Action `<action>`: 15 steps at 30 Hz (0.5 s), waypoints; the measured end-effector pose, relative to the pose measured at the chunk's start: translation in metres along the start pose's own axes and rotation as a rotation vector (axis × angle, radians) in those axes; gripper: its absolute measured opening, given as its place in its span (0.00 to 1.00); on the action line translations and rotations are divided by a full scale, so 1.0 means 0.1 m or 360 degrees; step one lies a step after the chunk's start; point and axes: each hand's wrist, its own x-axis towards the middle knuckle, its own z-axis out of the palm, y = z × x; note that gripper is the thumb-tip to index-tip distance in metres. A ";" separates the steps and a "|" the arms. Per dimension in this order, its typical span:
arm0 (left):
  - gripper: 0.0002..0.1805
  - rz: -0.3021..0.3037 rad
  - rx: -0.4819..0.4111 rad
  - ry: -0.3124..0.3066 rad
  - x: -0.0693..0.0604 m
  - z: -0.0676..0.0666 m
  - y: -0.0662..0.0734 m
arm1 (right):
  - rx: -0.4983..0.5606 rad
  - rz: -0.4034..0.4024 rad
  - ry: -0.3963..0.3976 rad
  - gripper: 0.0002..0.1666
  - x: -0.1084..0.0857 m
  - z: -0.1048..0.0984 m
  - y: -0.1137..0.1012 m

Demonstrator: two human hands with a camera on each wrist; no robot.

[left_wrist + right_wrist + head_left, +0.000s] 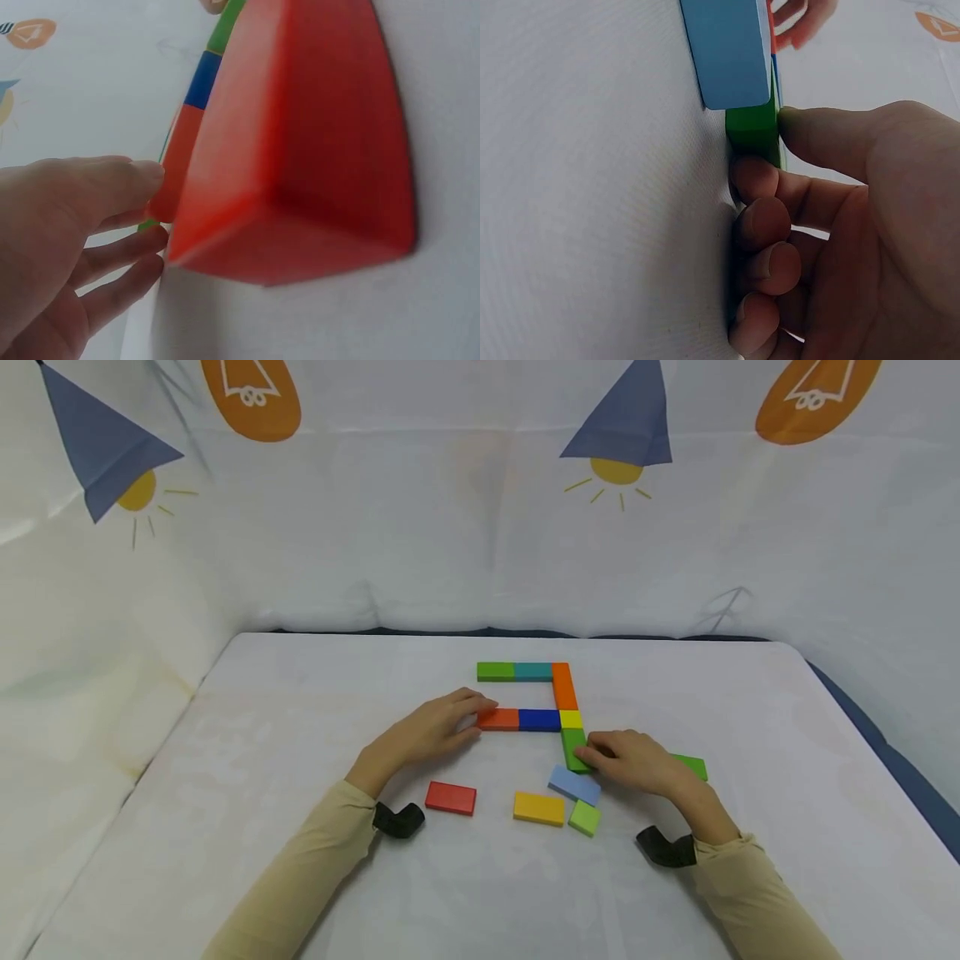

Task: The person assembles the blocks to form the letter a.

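In the head view, my left hand (pixel 423 732) has its thumb and a finger at either side of the left end of an orange-red block (pixel 501 720); the left wrist view shows this hand (pixel 75 225) too. A dark blue block (pixel 539 720) and a small yellow one (pixel 571 719) continue that row. Below the yellow, my right hand (pixel 641 762) pinches a green block (pixel 573 745) between thumb and fingers, its other fingers curled in the right wrist view. An orange block (pixel 565 685) runs from the yellow up to a teal block (pixel 533 672) and another green block (pixel 496 672).
Loose on the white table (pixel 300 877) lie a red block (pixel 451 798), a yellow-orange block (pixel 538 808), a light blue block (pixel 574 785) touching or nearly touching a small light green one (pixel 584 818), and a green block (pixel 693 767) partly behind my right hand.
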 end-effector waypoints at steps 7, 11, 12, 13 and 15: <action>0.27 -0.0062 -0.0023 -0.0032 -0.06 -0.09 -0.01 | 0.0001 -0.0001 0.0000 0.19 -0.01 -0.01 -0.01; 0.30 -0.0154 -0.0048 -0.0082 -0.10 -0.14 -0.02 | -0.0002 -0.0006 0.0004 0.18 -0.02 -0.01 -0.01; 0.31 -0.0164 -0.0048 -0.0095 -0.10 -0.16 -0.03 | 0.0000 -0.0008 0.0004 0.18 -0.02 -0.01 -0.01; 0.30 -0.0168 -0.0045 -0.0105 -0.11 -0.17 -0.03 | 0.0003 -0.0011 0.0003 0.18 -0.02 -0.01 -0.01; 0.27 -0.0172 -0.0039 -0.0125 -0.12 -0.19 -0.04 | 0.0010 -0.0013 -0.0001 0.19 -0.02 -0.01 0.00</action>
